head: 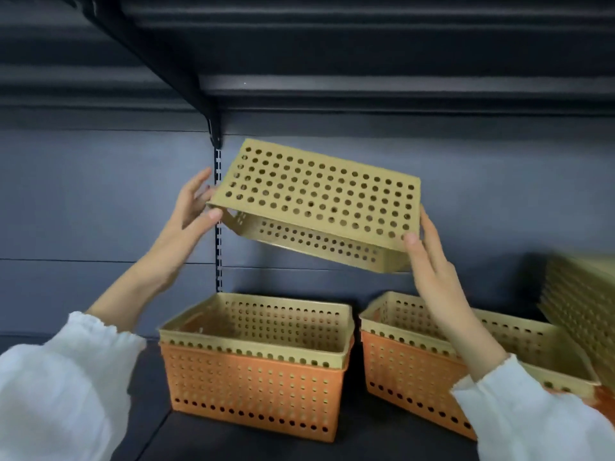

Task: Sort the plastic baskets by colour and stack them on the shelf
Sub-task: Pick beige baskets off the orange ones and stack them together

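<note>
I hold a tan perforated basket (316,194) in the air, tilted so its long side faces me. My left hand (193,207) grips its left end and my right hand (429,257) grips its right end. Below it on the dark shelf (382,444) stands an orange basket (253,387) with a tan basket (266,324) nested inside. To the right a second orange basket (409,374) also holds a nested tan basket (519,337); my right forearm crosses in front of it.
A blurred stack of tan baskets (582,304) leans at the far right edge. A black bracket (213,128) and slotted upright (218,227) run down the back wall behind my left hand. An upper shelf (366,44) hangs overhead.
</note>
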### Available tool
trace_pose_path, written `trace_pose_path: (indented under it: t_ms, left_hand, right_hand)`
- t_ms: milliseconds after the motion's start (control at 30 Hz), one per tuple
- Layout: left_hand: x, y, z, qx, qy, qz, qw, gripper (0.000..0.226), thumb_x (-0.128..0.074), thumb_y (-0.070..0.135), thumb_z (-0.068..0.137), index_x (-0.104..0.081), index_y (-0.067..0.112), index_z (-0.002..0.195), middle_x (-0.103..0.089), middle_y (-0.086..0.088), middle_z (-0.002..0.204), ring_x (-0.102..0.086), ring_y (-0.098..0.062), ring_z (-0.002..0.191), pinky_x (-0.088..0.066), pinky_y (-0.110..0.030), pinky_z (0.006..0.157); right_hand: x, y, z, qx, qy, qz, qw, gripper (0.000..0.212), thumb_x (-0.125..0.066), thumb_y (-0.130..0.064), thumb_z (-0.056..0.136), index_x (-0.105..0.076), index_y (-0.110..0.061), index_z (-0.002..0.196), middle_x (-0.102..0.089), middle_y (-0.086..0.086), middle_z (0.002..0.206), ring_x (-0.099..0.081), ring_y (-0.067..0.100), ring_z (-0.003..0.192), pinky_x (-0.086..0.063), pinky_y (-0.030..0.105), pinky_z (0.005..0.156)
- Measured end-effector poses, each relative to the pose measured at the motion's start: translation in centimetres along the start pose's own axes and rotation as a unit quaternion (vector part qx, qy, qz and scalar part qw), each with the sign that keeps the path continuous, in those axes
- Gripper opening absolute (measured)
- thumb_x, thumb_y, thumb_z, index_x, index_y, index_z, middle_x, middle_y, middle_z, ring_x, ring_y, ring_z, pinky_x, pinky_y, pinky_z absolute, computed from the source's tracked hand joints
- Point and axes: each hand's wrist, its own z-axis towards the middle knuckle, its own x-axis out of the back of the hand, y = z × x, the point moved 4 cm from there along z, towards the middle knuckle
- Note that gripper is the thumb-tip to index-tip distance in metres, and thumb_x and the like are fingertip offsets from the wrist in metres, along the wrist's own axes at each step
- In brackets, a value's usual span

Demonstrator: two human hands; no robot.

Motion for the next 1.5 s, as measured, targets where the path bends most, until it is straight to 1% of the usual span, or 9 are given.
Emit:
trace_pose_path:
  t_ms: [233,333,500,600,733,900,1167,1267,1500]
  left_hand:
    - [5.1,-2.5,-0.4,-0.013,0.001,-0.024,1.000,0.071,-0.053,0.052,0.072,-0.029,0.046,0.140,-0.044,0.052,0.125,-0.034,0.023,0.126,-0.032,-0.003,0.092]
    - [6.3,-3.7,-1.1,0.000,-0.004,-0.040,0.999,0.079,-0.058,0.056,0.070,-0.019,0.053,0.138,-0.038,0.058,0.124,-0.033,0.025,0.125,-0.030,-0.014,0.101]
    - [6.9,-4.1,-1.7,0.034,-0.001,-0.124,0.992,0.068,-0.063,0.061,0.072,-0.026,0.064,0.129,-0.049,0.029,0.139,-0.054,0.000,0.123,-0.042,-0.034,0.103]
    - [6.4,-5.0,-1.5,0.121,0.030,-0.231,0.965,0.030,-0.036,0.054,0.095,-0.059,0.056,0.113,-0.075,0.011,0.106,-0.071,-0.007,0.092,-0.056,-0.028,0.072]
    - [6.4,-8.0,-1.2,0.191,0.054,-0.329,0.923,0.056,-0.035,0.053,0.095,-0.032,0.036,0.148,-0.066,-0.004,0.110,-0.070,-0.020,0.088,-0.054,-0.030,0.064]
    - [4.7,-10.9,-2.2,0.253,0.007,-0.303,0.919,0.065,-0.044,0.053,0.091,-0.036,0.024,0.149,-0.045,-0.003,0.148,-0.050,-0.024,0.126,-0.047,-0.035,0.080]
    - [4.1,-12.9,-3.9,0.331,-0.039,-0.155,0.930,0.063,-0.036,0.056,0.096,-0.044,0.015,0.143,-0.051,0.001,0.135,-0.044,-0.025,0.131,-0.032,-0.035,0.102]
    - [5.3,-14.0,-4.8,0.343,-0.065,-0.013,0.937,0.073,-0.047,0.069,0.084,-0.056,0.016,0.132,-0.055,0.002,0.135,-0.049,-0.021,0.128,-0.030,-0.040,0.113]
    - [6.0,-13.3,-7.5,0.360,-0.020,-0.066,0.930,0.045,-0.037,0.057,0.096,-0.056,0.032,0.127,-0.062,-0.003,0.124,-0.058,-0.023,0.109,-0.042,-0.037,0.093]
  right_hand:
    - [-5.5,-0.1,0.2,0.006,-0.042,0.022,0.999,0.055,-0.021,-0.065,0.087,-0.018,-0.053,0.141,-0.030,-0.065,0.112,-0.029,-0.041,0.101,-0.023,0.017,0.097]
    - [-7.2,0.0,0.1,0.038,-0.053,0.056,0.996,0.080,-0.027,-0.082,0.078,-0.017,-0.043,0.147,-0.026,-0.049,0.138,-0.027,-0.024,0.126,-0.024,0.029,0.109]
    - [-9.5,0.2,-0.8,0.061,-0.070,0.206,0.974,0.073,-0.042,-0.074,0.080,-0.014,-0.051,0.143,-0.022,-0.019,0.156,-0.025,0.006,0.142,-0.024,0.047,0.115]
    - [-10.8,-0.3,-1.2,0.034,-0.037,0.250,0.967,0.081,-0.052,-0.072,0.076,-0.016,-0.045,0.144,-0.024,-0.016,0.154,-0.024,0.006,0.143,-0.021,0.045,0.117]
    - [-11.6,-0.1,-1.1,-0.042,0.030,0.287,0.957,0.073,-0.060,-0.064,0.077,-0.035,-0.042,0.142,-0.036,-0.010,0.152,-0.035,0.009,0.138,-0.026,0.047,0.115]
    - [-11.6,1.1,-1.8,-0.137,0.077,0.254,0.954,0.030,-0.030,-0.038,0.100,-0.059,-0.032,0.094,-0.072,-0.025,0.077,-0.065,-0.013,0.070,-0.052,0.017,0.071]
    - [-10.6,6.2,-4.9,-0.247,0.044,0.103,0.963,0.065,-0.031,-0.068,0.088,-0.049,-0.028,0.136,-0.052,-0.013,0.131,-0.052,0.005,0.111,-0.034,0.031,0.098]
    - [-11.0,6.8,-5.6,-0.273,0.020,0.107,0.956,0.056,-0.029,-0.058,0.095,-0.049,-0.025,0.135,-0.057,-0.015,0.115,-0.054,0.005,0.104,-0.034,0.029,0.094]
    - [-13.0,6.8,-5.8,-0.327,-0.012,0.130,0.936,0.068,-0.025,-0.073,0.086,-0.040,-0.037,0.141,-0.044,-0.006,0.146,-0.040,0.016,0.134,-0.025,0.046,0.115]
